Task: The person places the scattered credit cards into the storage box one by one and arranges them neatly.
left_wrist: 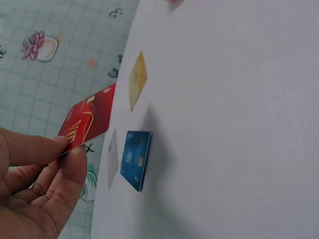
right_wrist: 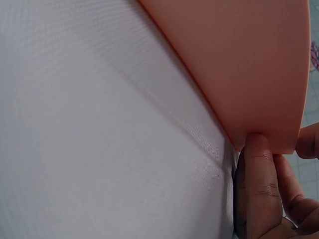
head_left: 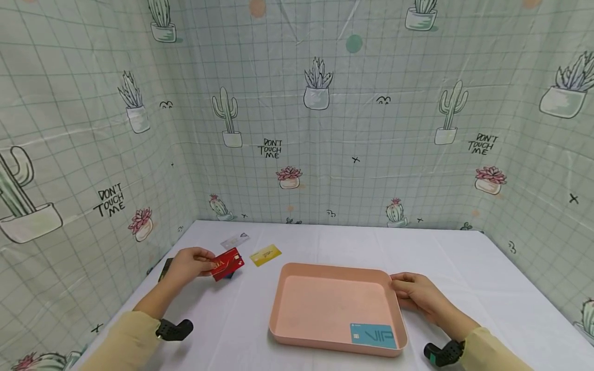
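Between thumb and fingers, my left hand (head_left: 189, 264) pinches a red bank card (head_left: 228, 264), tilted above the table. Below it lies a dark blue card (left_wrist: 135, 159), mostly hidden by the red one in the head view. A yellow card (head_left: 266, 255) and a pale translucent card (head_left: 235, 240) lie just beyond. At the table's right, my right hand (head_left: 419, 293) grips a shallow pink tray (head_left: 334, 304) near its far right corner, fingers (right_wrist: 261, 184) against the outer wall. Inside the tray, a teal card marked VIP (head_left: 373, 335) lies in the near right corner.
A dark object (head_left: 165, 269) shows partly behind my left wrist, near the table's left edge. A white cloth covers the table (head_left: 339, 242). Hanging grid-patterned fabric (head_left: 287, 118) with cactus prints encloses its back and sides.
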### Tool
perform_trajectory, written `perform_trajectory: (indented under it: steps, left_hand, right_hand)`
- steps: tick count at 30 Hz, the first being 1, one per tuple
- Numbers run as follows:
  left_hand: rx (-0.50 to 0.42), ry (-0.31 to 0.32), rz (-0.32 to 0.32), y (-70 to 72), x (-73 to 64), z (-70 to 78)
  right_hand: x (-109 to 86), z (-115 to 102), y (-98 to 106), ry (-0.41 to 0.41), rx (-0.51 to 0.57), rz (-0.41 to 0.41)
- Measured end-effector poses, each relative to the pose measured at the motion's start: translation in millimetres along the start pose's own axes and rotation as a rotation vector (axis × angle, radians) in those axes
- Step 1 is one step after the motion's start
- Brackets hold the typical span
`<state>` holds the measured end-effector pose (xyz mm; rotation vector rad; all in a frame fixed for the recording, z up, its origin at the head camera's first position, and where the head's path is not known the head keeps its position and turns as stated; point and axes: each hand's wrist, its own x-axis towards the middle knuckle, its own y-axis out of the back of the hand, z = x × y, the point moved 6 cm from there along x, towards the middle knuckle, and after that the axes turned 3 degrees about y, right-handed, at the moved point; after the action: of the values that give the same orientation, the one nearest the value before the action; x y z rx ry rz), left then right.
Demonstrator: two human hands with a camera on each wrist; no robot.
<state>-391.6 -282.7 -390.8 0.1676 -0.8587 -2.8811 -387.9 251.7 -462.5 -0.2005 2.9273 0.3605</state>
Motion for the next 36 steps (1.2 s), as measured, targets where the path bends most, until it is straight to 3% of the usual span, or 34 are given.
perform_trajectory:
  steps: [17, 36]
  left_hand:
    - [-0.036, -0.023, -0.096, -38.9, -15.7, 35.7]
    - [-0.053, -0.047, -0.153, -72.0, -26.5, 57.1]
  right_hand:
    - [0.9, 0.1, 0.5, -0.015, -0.025, 0.012]
    - [-1.0, 1.2, -0.3, 0.007, 0.003, 0.0]
